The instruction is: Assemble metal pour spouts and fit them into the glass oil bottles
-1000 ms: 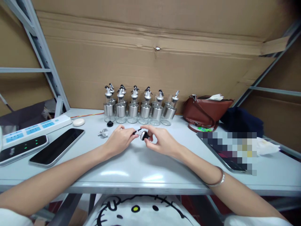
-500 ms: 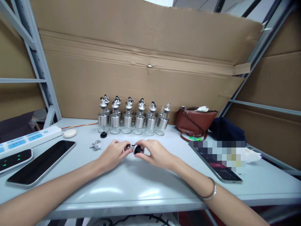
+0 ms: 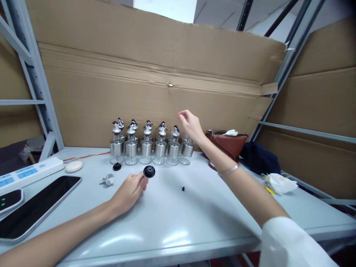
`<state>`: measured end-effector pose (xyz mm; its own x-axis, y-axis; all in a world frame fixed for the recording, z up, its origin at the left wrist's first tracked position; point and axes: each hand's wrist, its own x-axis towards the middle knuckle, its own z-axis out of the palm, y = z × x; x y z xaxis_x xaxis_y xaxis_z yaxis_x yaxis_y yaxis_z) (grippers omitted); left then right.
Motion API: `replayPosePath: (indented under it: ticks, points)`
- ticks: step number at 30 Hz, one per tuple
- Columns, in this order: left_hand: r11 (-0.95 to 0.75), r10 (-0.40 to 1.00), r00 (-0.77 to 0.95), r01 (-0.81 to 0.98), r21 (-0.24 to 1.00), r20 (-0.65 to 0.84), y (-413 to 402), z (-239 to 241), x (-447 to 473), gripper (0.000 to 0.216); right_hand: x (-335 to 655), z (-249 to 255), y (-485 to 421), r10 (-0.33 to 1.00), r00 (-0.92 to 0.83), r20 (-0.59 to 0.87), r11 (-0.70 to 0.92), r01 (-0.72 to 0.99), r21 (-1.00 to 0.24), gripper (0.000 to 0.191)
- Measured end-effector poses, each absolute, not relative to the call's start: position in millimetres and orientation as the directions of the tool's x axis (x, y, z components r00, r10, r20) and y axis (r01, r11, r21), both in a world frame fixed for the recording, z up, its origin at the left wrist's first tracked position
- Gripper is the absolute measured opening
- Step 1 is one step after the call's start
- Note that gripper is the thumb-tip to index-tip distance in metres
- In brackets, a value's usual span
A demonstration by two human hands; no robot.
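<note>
My left hand [image 3: 128, 193] is closed around a bottle pourer [image 3: 149, 171], whose black round stopper end faces up toward me. My right hand [image 3: 191, 125] is raised above the rightmost glass bottle with a steel sleeve [image 3: 187, 149], hiding its top. Its fingers are bent together, and what they hold, if anything, I cannot make out. On the table lie a small black part [image 3: 183, 188], a black ring-shaped stopper [image 3: 117, 166] and a clear and silvery cap piece [image 3: 107, 180], the last two left of the pourer.
Two rows of bottles with pourers [image 3: 146, 148] stand along the cardboard wall [image 3: 111, 96]. At left are a phone [image 3: 41, 207], a power strip [image 3: 30, 172] and a white oval object [image 3: 74, 166]. A brown bag [image 3: 229, 144], dark cloth [image 3: 258, 157] and white tissue [image 3: 280, 183] are at right.
My right hand has left the pourer and moved up and right to the rightmost bottle. My left hand keeps the pourer, now turned upward. The small black part now shows on the table.
</note>
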<state>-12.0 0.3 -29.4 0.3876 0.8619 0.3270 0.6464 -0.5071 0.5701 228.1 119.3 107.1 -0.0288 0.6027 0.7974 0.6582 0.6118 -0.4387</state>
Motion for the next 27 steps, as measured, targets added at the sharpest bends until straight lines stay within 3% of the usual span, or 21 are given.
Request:
replayPosePath:
  ticks: [2,4,7,13,19,24,27]
  points:
    - [-0.513,0.858,0.392,0.633,0.579,0.332,0,-29,-12,0.047,232,127,148,0.787,0.016,0.617,0.457,0.657,-0.599,0.048]
    - [-0.516,0.856,0.391,0.621,0.590,0.337,0,-30,-13,0.046,232,135,169,0.941,0.042,0.334,0.234,0.632,-0.739,0.065]
    - [-0.516,0.856,0.385,0.612,0.599,0.345,1,-31,-13,0.045,229,130,183,0.988,0.025,0.151,0.102,0.624,-0.775,0.072]
    - [-0.527,0.849,0.408,0.596,0.606,0.337,0,-29,-12,0.042,229,121,180,0.998,-0.032,-0.059,-0.027,0.613,-0.790,0.074]
    - [-0.511,0.857,0.398,0.582,0.632,0.326,-3,-24,-11,0.041,222,122,178,0.999,0.010,-0.050,-0.046,0.632,-0.774,0.067]
    - [-0.530,0.844,0.413,0.551,0.644,0.341,-2,-25,-12,0.042,224,140,175,0.995,0.058,0.076,0.016,0.679,-0.734,0.063]
    - [-0.531,0.842,0.411,0.517,0.671,0.350,0,-27,-13,0.043,228,165,166,0.970,0.042,0.238,0.133,0.730,-0.671,0.046]
